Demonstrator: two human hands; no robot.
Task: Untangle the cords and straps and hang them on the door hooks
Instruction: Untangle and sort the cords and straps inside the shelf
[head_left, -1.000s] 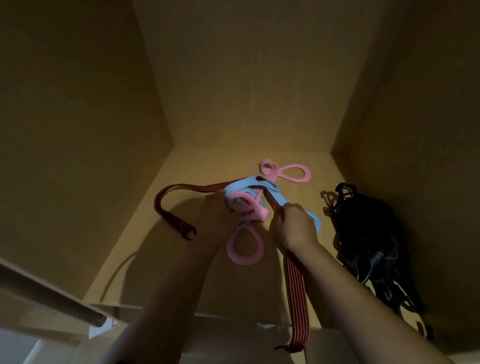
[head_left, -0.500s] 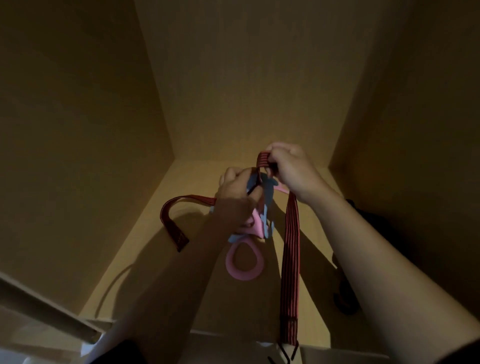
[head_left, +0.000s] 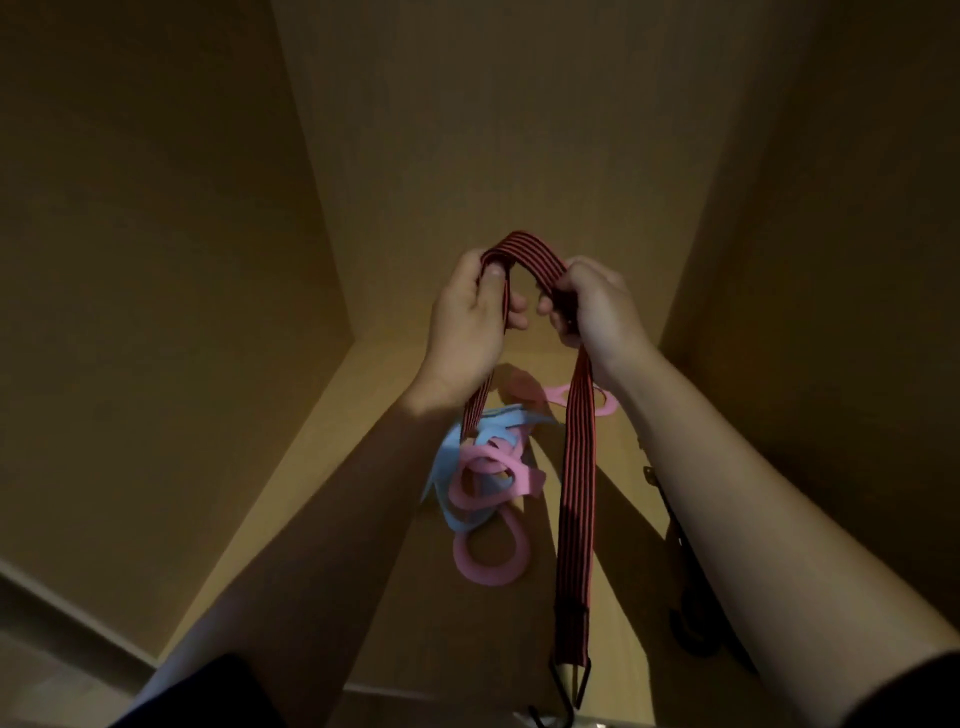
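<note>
Nearest the camera the striped strap (head_left: 576, 467) dangles its hook end, its other run caught in pink and blue loops (head_left: 485, 478), while the left hand (head_left: 467, 322) and right hand (head_left: 597, 312) grip its raised middle with curled fingers (head_left: 517, 314), so untangling seems underway and next calls for pulling it free.
</note>
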